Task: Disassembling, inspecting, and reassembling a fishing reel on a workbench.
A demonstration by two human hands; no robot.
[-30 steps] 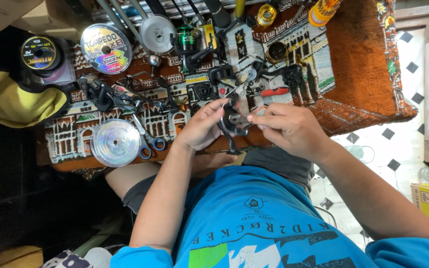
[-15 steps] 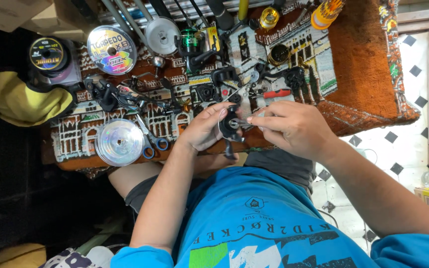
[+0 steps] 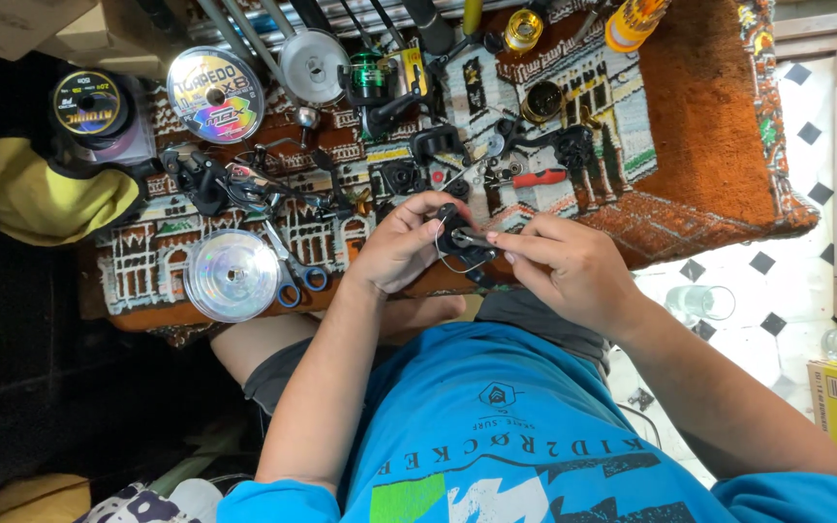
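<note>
A: Held where?

B: Between both hands, just above the near edge of the patterned woven rug (image 3: 690,145), about midway along it. Small black fishing-reel part with a thin wire bail (image 3: 459,242), long axis running roughly left to right, from one grip to the other.

A: Left hand (image 3: 401,247)?

B: Fingers curled shut around the part's left end, thumb on top. Closer of the two, carrying most of the part.

A: Right hand (image 3: 564,266)?

B: Fingertips pinched together on the part's right end, touching a small metal piece there; exact hold hidden.

A: Nearby?

B: Blue-handled scissors (image 3: 294,271) and a clear round line spool (image 3: 232,276) to the left, near the same edge. Red-handled tool (image 3: 535,178) beyond, toward the rug's middle.
</note>
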